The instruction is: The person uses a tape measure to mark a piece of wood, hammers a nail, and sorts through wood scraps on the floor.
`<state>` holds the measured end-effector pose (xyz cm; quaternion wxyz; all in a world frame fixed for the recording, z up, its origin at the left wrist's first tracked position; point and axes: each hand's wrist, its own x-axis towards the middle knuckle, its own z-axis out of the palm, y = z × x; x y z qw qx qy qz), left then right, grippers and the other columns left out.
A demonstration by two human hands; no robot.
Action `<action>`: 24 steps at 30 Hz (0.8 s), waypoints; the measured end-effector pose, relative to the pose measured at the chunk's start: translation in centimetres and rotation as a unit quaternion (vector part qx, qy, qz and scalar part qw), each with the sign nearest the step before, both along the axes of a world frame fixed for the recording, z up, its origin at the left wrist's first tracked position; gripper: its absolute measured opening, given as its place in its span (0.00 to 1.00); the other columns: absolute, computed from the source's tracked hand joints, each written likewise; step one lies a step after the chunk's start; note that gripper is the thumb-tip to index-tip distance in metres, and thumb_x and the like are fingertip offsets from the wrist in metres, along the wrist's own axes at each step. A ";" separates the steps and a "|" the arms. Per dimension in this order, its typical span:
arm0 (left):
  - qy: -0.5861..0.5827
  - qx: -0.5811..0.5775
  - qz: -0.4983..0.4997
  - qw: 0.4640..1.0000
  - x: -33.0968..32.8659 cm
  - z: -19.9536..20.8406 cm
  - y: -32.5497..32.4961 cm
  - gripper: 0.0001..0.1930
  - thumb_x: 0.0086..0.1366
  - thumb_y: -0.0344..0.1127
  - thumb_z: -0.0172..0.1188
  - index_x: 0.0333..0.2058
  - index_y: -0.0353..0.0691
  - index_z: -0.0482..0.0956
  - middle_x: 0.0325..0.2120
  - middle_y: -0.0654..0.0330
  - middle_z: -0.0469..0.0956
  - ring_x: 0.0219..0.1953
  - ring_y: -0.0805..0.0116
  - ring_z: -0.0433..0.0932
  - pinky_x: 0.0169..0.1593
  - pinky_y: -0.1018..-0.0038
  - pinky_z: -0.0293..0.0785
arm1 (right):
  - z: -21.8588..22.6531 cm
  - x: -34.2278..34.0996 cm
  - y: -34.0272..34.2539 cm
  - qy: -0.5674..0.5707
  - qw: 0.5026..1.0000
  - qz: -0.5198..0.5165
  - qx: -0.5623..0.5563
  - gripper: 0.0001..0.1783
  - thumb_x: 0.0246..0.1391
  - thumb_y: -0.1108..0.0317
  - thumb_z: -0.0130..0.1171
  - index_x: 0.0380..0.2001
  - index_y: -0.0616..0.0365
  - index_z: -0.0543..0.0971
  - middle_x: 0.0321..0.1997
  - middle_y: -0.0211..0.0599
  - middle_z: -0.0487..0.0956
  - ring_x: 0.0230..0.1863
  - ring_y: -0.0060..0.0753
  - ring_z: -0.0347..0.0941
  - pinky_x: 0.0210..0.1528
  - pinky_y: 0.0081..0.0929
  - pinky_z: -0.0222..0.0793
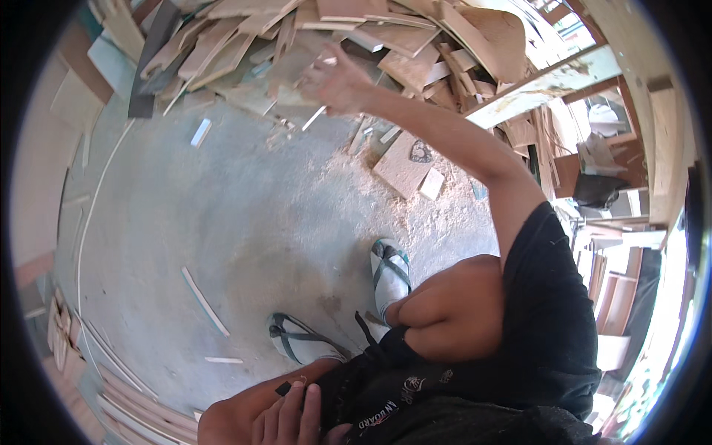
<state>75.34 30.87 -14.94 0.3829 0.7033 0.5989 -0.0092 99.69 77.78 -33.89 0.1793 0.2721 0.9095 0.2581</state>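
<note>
My right hand [337, 81] reaches out at arm's length over the near edge of a heap of wood offcuts [400, 37]. Motion blurs it, but its fingers look spread, and no grip on anything shows. A smeared brownish flat piece [291, 68] lies just beyond the fingertips; whether it touches them is unclear. Low in the picture, my left hand [289, 417] rests by my thigh, its fingers stretched out and holding nothing visible. The lower edge cuts off part of this hand.
Sawdust and a square board [400, 167] with a small white block [432, 184] lie right of centre. Thin strips [205, 300] are scattered on the concrete floor [170, 222]. A dark plank [152, 67] leans at the upper left. Stacked boards [141, 404] line the lower left.
</note>
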 end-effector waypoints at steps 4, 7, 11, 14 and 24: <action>0.029 -0.014 -0.028 0.999 -1.5 -2.8 -0.6 0.43 0.72 0.64 0.51 0.75 0.46 0.53 0.70 0.51 0.64 0.70 0.47 0.64 0.70 0.46 0.62 | -2.6 2.1 -0.3 0.054 0.998 0.012 -0.013 0.26 0.51 0.42 0.64 0.51 0.39 0.79 0.61 0.35 0.72 0.69 0.42 0.64 0.74 0.70 0.41; 0.057 0.013 -0.022 0.998 -0.7 -1.7 1.9 0.39 0.69 0.55 0.58 0.72 0.44 0.59 0.65 0.47 0.69 0.65 0.45 0.70 0.67 0.50 0.66 | -3.0 2.2 -0.9 0.204 0.978 -0.032 -0.024 0.24 0.53 0.44 0.62 0.49 0.45 0.79 0.58 0.38 0.73 0.65 0.45 0.66 0.71 0.65 0.49; 0.039 0.043 -0.023 0.998 -1.2 -2.1 3.1 0.43 0.64 0.49 0.68 0.71 0.41 0.60 0.60 0.43 0.74 0.61 0.41 0.74 0.63 0.49 0.70 | -2.0 3.9 -0.2 0.326 0.935 -0.130 -0.045 0.23 0.53 0.46 0.62 0.46 0.49 0.80 0.57 0.39 0.73 0.63 0.46 0.67 0.70 0.56 0.55; 0.011 0.007 -0.013 1.000 -1.6 -2.3 4.2 0.42 0.64 0.46 0.69 0.71 0.40 0.60 0.58 0.43 0.75 0.58 0.42 0.77 0.59 0.51 0.75 | -2.8 7.7 0.3 0.374 0.907 -0.192 -0.014 0.24 0.53 0.48 0.63 0.48 0.49 0.80 0.57 0.39 0.73 0.63 0.44 0.67 0.69 0.48 0.58; 0.137 -0.104 0.008 0.985 -1.1 1.1 7.6 0.35 0.68 0.50 0.64 0.69 0.42 0.65 0.56 0.37 0.75 0.55 0.37 0.77 0.57 0.53 0.76 | -4.6 18.3 0.1 0.336 0.882 -0.324 0.061 0.31 0.50 0.47 0.70 0.55 0.47 0.76 0.57 0.39 0.73 0.64 0.43 0.67 0.63 0.43 0.63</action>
